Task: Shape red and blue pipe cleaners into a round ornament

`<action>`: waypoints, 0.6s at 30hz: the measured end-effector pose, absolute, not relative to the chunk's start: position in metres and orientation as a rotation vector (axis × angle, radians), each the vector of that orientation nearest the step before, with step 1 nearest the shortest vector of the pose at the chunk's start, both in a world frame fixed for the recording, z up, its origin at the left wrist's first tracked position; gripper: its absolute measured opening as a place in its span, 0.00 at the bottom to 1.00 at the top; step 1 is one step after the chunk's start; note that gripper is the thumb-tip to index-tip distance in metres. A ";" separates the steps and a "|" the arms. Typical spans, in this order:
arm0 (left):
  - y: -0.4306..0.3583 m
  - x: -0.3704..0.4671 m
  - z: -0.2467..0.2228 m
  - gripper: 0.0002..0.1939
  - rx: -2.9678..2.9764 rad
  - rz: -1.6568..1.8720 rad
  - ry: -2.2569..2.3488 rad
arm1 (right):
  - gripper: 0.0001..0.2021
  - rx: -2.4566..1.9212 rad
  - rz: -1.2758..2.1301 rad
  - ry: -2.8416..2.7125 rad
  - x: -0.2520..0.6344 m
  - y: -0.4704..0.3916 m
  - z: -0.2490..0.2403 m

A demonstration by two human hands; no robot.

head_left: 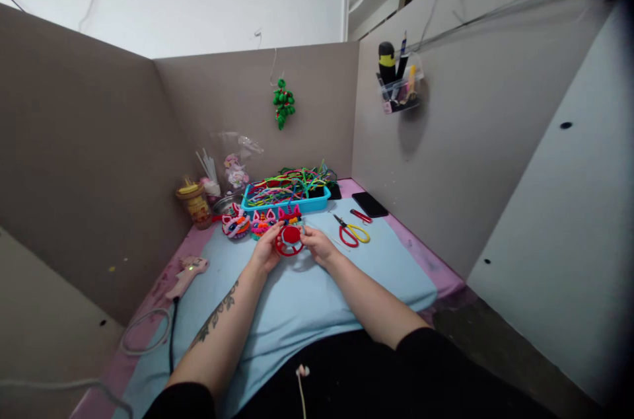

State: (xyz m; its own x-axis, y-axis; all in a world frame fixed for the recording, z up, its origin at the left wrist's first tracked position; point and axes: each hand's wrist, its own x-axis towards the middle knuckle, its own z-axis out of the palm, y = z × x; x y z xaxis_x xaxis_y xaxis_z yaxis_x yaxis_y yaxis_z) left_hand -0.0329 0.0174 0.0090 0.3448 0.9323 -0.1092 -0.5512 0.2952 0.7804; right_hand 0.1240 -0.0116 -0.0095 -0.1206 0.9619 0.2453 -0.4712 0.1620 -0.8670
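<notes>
Your left hand (268, 249) and right hand (319, 246) pinch opposite sides of the red piece (290, 239), right of the pink glue gun (187, 277), left of the scissors (351, 231).

No words, brands or numbers can be read. The yellow-brown cup (198, 209) at the far left has printed markings around its side, too small and blurred to make out. On the small holder (399, 90) hanging on the right-hand partition (460, 141), a little pink patch (387, 107) shows near the bottom, and any lettering there is likewise illegible.
</notes>
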 end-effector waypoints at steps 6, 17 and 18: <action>0.018 -0.031 0.009 0.15 0.623 1.071 0.508 | 0.13 -0.541 1.390 -1.095 0.122 -0.011 -0.012; 0.011 -0.030 0.014 0.14 0.645 1.091 0.509 | 0.13 -0.640 1.424 -1.057 0.123 -0.006 -0.018; 0.011 -0.030 0.013 0.14 0.636 1.087 0.498 | 0.13 -0.649 1.421 -1.051 0.122 -0.006 -0.019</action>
State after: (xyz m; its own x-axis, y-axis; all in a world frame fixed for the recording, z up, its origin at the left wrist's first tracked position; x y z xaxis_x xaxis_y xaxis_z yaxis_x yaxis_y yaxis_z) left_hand -0.0304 0.0115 0.0134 0.3880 0.9195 -0.0627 -0.6485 0.3207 0.6904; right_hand 0.1223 -0.0061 -0.0186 -0.1517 0.9697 0.1917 -0.4666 0.1007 -0.8787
